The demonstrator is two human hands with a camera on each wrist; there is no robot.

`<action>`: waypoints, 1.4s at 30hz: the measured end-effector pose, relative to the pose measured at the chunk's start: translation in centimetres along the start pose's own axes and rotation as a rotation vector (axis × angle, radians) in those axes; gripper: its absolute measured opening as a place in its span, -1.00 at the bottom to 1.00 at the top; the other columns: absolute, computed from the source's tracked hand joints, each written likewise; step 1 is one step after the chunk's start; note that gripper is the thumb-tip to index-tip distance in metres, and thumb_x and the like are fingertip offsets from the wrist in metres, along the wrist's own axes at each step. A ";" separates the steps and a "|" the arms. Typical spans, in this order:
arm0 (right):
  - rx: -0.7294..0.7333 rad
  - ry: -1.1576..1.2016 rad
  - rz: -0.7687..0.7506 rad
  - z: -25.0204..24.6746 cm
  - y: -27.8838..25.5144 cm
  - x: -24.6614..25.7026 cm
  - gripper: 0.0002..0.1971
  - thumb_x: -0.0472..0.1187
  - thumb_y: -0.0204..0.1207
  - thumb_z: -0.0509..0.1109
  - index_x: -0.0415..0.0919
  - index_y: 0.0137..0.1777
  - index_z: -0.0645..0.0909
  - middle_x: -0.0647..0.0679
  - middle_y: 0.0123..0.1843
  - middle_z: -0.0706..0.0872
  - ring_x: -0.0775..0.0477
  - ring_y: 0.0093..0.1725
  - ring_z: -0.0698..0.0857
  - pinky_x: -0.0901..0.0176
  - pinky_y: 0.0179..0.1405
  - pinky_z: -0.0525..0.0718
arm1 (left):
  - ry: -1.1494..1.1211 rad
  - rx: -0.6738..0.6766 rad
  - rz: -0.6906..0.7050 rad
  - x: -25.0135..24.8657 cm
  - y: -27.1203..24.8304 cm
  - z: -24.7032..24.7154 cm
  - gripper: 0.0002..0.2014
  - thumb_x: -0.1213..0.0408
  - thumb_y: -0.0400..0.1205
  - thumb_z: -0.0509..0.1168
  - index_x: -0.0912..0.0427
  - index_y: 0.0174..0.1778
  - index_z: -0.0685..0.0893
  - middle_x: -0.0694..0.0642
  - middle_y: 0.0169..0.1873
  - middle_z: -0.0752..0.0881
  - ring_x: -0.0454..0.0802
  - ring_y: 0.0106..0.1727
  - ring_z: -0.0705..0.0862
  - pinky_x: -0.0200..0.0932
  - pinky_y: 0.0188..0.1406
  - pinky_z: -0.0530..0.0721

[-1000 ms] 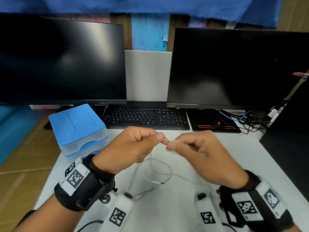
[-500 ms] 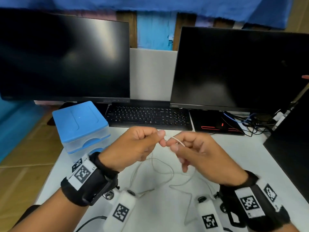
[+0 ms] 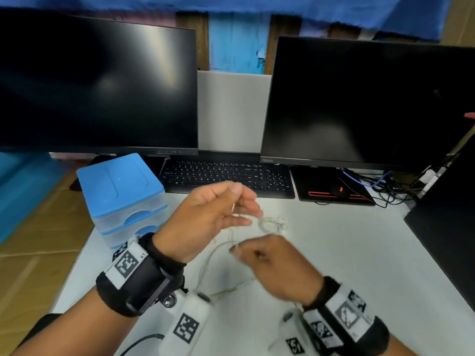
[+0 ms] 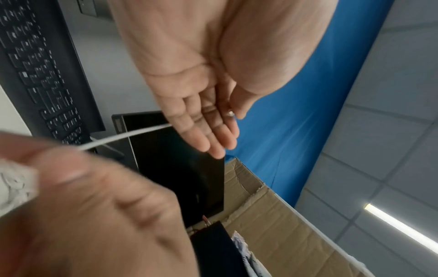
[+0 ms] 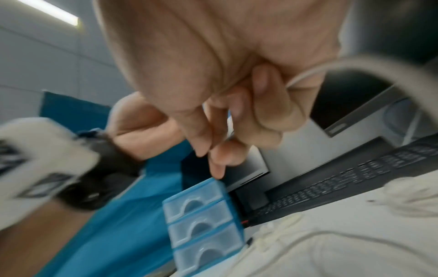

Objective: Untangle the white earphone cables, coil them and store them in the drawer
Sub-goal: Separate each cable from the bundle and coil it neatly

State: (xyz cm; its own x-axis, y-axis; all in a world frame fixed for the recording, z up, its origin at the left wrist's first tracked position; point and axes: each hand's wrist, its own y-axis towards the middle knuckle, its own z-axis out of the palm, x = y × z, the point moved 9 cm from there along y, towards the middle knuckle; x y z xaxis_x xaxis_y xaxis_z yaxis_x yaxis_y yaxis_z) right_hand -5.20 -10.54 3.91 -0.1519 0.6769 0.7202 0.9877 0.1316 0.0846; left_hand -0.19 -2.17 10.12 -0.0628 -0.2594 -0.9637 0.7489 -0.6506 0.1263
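Observation:
The white earphone cable (image 3: 272,223) lies partly bunched on the white desk (image 3: 347,265), with strands running up to both hands. My left hand (image 3: 244,201) is raised over the desk, fingers nearly straight, thumb pinching the cable's metal end (image 4: 230,113) against them. From there the cable (image 4: 128,135) runs to my right hand (image 3: 237,250), which is lower and nearer me. In the right wrist view my right hand (image 5: 260,105) has curled fingers pinching the cable (image 5: 305,75). The blue drawer unit (image 3: 120,191) stands at the left with its drawers (image 5: 203,221) closed.
A black keyboard (image 3: 226,178) sits behind the hands, under two dark monitors (image 3: 97,83) (image 3: 359,104). A black pad with red trim (image 3: 331,188) and loose wires (image 3: 385,186) lie at the back right. A dark slab (image 3: 449,227) borders the desk's right side.
The hands were pinching the cable together at the centre. Now the left hand has risen with its fingers straightened, and the right hand has dropped toward me, drawing the cable out between them.

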 end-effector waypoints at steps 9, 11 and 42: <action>0.005 0.100 -0.269 -4.5 -3.4 8.3 -0.79 -0.11 0.75 0.18 -0.07 -0.03 0.63 0.03 -0.41 0.58 0.05 -0.42 0.51 0.13 -0.35 0.54 | 0.475 0.048 0.046 1.3 0.1 -0.7 -0.74 0.34 0.75 0.14 0.37 0.02 0.72 0.31 -0.15 0.79 0.13 -0.18 0.75 -0.06 -0.09 0.70; -0.126 0.188 -0.286 -7.3 -3.0 7.5 -0.78 -0.24 0.73 0.21 -0.22 -0.08 0.65 0.24 -0.39 0.61 0.19 -0.38 0.53 0.38 -0.32 0.49 | 0.472 0.202 0.023 1.6 -0.7 1.3 -0.71 0.31 0.74 0.10 0.36 -0.03 0.71 0.26 -0.21 0.77 0.13 -0.26 0.71 -0.08 -0.17 0.67; -0.049 -0.406 0.045 -5.9 -1.0 -0.1 -0.85 -0.09 0.59 0.34 0.08 -0.06 0.76 0.28 -0.40 0.66 0.27 -0.33 0.59 0.27 -0.25 0.51 | -0.506 -0.360 -0.240 -0.7 0.7 -9.4 -0.75 0.16 0.69 0.18 0.16 -0.29 0.55 0.01 -0.45 0.61 -0.13 -0.45 0.65 -0.31 -0.48 0.70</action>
State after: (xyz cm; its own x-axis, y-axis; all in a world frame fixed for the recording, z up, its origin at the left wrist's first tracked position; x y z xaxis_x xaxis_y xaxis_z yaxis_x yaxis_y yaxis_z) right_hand -5.96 -15.02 7.83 -0.1008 0.9135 0.3941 0.9929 0.0670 0.0988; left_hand 6.56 4.21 8.66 -0.4912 -0.4972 -0.7152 0.8437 -0.4758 -0.2486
